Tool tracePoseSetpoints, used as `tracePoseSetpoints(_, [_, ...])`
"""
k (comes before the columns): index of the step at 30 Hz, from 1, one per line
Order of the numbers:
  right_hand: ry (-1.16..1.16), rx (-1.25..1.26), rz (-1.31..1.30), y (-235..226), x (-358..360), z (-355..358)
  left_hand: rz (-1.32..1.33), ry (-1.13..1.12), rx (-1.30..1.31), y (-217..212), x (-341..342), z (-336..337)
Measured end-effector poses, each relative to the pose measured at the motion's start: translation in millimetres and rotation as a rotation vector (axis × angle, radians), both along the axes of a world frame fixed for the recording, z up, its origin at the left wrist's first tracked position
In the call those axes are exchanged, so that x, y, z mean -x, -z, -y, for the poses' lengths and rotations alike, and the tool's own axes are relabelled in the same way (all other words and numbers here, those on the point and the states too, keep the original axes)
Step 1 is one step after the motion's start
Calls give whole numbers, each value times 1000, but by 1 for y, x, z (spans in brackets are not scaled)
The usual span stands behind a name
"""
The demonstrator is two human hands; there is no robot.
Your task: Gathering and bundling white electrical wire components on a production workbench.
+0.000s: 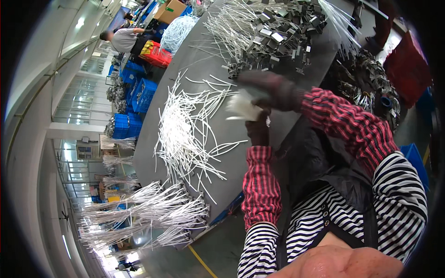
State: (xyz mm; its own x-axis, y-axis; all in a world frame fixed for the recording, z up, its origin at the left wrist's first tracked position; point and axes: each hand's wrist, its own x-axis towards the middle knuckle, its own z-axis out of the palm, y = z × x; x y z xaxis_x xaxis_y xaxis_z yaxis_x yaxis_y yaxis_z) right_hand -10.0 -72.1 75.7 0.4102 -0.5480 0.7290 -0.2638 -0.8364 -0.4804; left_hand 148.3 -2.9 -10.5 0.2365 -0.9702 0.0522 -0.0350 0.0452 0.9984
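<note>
My left hand (257,131), in a dark glove, is closed around a bunch of short white strips or tubes (243,107); motion blur hides their exact kind. My right hand (271,89), also gloved, is smeared by movement beside the top of that bunch, so its fingers cannot be made out. Both hands are over the near side of a grey table (232,169). Left of them lies a loose heap of thin white tubes or wires (181,132). Beyond the right hand is a pile of small dark metal pieces (273,39) with white wires.
Bundles of white wires (143,213) hang over the table's left end. A coil of pale tubing (180,33) and blue crates (143,95) stand past the far edge. Another person (124,41) is in the distance. At right are more metal parts (368,85) and a red sack (408,69).
</note>
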Motion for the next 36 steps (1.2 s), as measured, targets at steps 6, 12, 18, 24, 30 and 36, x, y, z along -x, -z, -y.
tracePoseSetpoints(6, [-92, -1157, 1077, 49, 3, -46, -638, 74, 48, -29, 55, -18])
tracePoseSetpoints(12, [55, -947, 595, 98, 19, -49, 85, -60, -24, -14, 78, -24])
tracePoseSetpoints(18, [206, -602, 277, 71, 100, -33, 14, -311, -314, 61, 10, 29])
tracePoseSetpoints(24, [597, 338, -334, 40, 153, 33, -63, -260, -173, 102, 1, 25])
tracePoseSetpoints(30, [464, 665, -398, 30, 118, 93, 904, -197, -266, 60, 10, 18])
tracePoseSetpoints(36, [444, 457, -405, 17, 60, 154, 623, -445, -722, 36, 26, 9])
